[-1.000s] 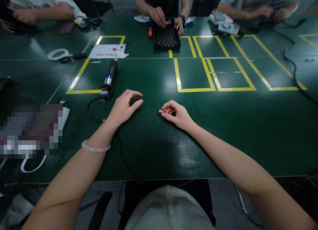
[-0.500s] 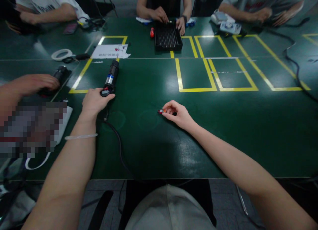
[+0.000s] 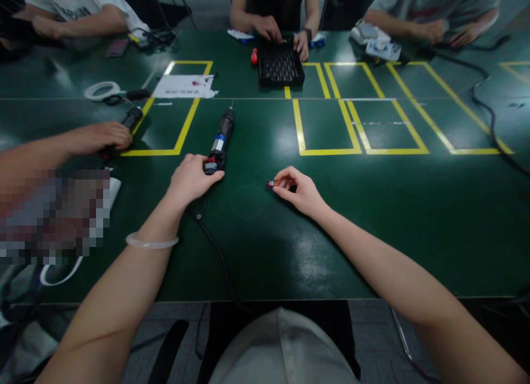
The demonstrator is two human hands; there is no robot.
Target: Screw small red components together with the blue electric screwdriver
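Note:
My left hand (image 3: 191, 178) grips the near end of a black corded power screwdriver (image 3: 219, 139) with a blue and silver band. The tool lies on the green table (image 3: 372, 218), its tip pointing away from me. Its black cable (image 3: 215, 246) trails toward the table's near edge. My right hand (image 3: 298, 190) rests on the table and pinches a small red and orange part (image 3: 271, 183) between thumb and fingers. A pale bangle sits on my left wrist.
A co-worker's hand (image 3: 97, 136) at the left holds another black screwdriver (image 3: 130, 119). Across the table a person's hands work at a black tray (image 3: 278, 66). Yellow tape boxes (image 3: 323, 124), a paper sheet (image 3: 184, 87), a white tape roll (image 3: 99, 90) and a cable (image 3: 488, 108) lie further off.
My left hand reached left to the screwdriver, took hold of it and dragged it right, toward the middle. My right hand stayed put. The co-worker's hand came in and moved its tool right.

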